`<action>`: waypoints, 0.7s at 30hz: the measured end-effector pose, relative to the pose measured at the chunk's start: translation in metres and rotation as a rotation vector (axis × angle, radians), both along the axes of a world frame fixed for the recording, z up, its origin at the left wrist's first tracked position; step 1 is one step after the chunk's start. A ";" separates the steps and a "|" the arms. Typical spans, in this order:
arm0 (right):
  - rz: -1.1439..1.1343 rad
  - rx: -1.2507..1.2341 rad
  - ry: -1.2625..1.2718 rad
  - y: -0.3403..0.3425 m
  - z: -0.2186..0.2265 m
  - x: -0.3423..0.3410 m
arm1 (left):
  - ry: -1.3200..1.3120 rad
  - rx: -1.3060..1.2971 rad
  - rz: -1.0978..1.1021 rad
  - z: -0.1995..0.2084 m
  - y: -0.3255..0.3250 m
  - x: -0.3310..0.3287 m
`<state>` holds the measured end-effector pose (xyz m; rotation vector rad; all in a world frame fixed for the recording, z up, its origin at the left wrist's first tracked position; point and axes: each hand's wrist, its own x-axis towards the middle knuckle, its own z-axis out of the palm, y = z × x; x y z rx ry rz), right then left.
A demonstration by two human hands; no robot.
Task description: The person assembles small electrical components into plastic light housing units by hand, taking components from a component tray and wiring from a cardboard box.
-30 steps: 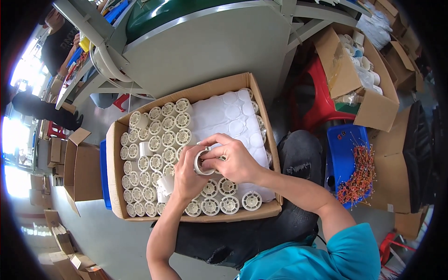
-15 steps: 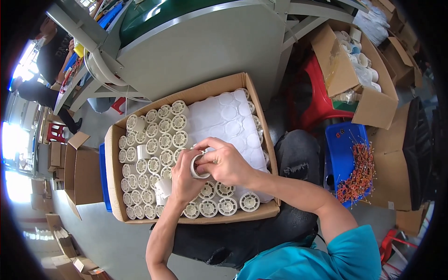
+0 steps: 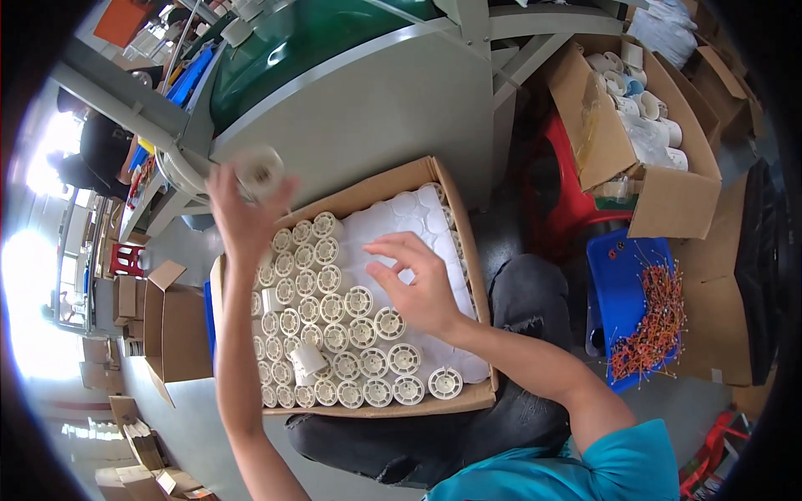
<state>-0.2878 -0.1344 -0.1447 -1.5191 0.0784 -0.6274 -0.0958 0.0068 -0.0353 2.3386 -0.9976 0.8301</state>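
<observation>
Left hand lifts a blurred, seemingly white spool above the cardboard box.

A factory or assembly workshop. A grey-and-green machine housing stands at twelve o'clock, cardboard cartons of white plastic spools crowd the concrete floor, and a blue tray of orange wires sits at three o'clock.

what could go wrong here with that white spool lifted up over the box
The left hand holds the white plastic spool, blurred, above the cardboard box; a slip could drop it onto the packed white spools. One spool already lies tipped. The right hand hovers over the rows and might knock more askew.
</observation>
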 end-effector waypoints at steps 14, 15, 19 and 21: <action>-0.037 0.424 0.104 -0.020 -0.008 0.015 | -0.455 -0.043 0.447 0.050 -0.061 0.189; -0.085 0.539 0.101 -0.030 -0.011 0.015 | -0.541 -0.085 0.294 0.040 -0.075 0.159; -0.147 0.655 0.064 -0.041 0.000 0.017 | -0.275 0.068 -0.207 -0.025 -0.051 0.015; -0.150 0.662 0.065 -0.038 0.003 0.015 | -0.042 0.420 -0.235 -0.064 -0.032 -0.056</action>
